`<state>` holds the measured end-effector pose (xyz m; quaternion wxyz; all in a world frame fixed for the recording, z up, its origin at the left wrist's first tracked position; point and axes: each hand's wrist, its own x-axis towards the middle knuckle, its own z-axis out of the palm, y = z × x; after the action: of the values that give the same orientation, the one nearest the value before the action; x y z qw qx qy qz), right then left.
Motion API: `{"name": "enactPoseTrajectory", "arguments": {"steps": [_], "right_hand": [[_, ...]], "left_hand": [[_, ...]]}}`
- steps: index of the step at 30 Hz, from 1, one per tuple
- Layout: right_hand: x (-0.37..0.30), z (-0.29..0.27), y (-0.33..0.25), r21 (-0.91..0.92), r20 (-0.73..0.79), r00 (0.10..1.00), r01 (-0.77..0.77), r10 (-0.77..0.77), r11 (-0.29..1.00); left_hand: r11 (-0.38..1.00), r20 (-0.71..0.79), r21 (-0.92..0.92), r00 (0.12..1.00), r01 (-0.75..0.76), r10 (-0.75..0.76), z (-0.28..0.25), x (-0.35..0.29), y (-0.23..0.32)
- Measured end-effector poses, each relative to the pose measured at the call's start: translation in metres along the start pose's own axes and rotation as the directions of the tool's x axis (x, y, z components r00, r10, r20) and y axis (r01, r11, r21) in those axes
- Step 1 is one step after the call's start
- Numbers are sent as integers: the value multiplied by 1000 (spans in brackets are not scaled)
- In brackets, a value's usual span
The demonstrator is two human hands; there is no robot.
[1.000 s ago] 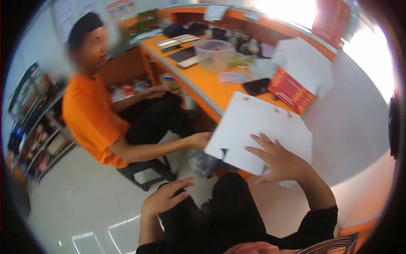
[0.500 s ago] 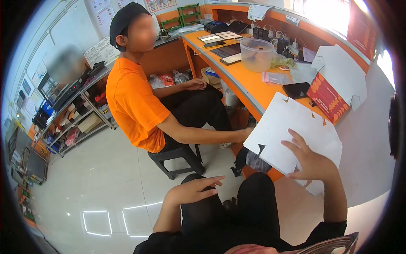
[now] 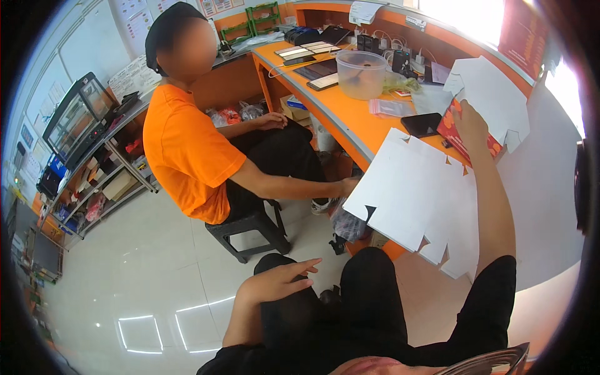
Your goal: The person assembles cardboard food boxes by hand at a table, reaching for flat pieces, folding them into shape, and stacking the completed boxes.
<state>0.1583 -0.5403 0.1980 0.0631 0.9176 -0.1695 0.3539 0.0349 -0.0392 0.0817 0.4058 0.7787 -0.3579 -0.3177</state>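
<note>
My right hand (image 3: 470, 125) is at the far right of the orange desk, its fingers closed on the upper edge of a red printed cardboard box (image 3: 451, 132). White cardboard flaps (image 3: 494, 94) spread out behind that box. Below my right forearm, a stack of flat white cardboard sheets (image 3: 406, 194) with notched edges lies over the desk's near end. My left hand (image 3: 281, 279) rests above my left knee, open, its fingers stretched out and holding nothing.
A person in an orange shirt (image 3: 187, 150) sits on a black stool (image 3: 250, 231) to the left, one hand by the sheets' left edge. On the desk (image 3: 300, 69) are a black phone (image 3: 422, 124), a clear plastic tub (image 3: 362, 75), plastic bags and chargers. Metal shelves (image 3: 125, 169) stand far left.
My right hand has moved from above the white sheets, up and away, onto the red box. My left hand stays over my knee. The view has shifted slightly.
</note>
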Motion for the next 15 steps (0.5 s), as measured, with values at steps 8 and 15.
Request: {"name": "enactPoseTrajectory", "arguments": {"steps": [8, 15], "right_hand": [[-10, 5, 36, 5, -75, 992, 106, -105, 994], [-3, 19, 42, 178, -86, 948, 317, -307, 931]], "left_hand": [[1000, -24, 3, 1000, 18, -18, -9, -1, -13], [998, -104, -60, 994, 13, -19, -4, -2, -16]]}}
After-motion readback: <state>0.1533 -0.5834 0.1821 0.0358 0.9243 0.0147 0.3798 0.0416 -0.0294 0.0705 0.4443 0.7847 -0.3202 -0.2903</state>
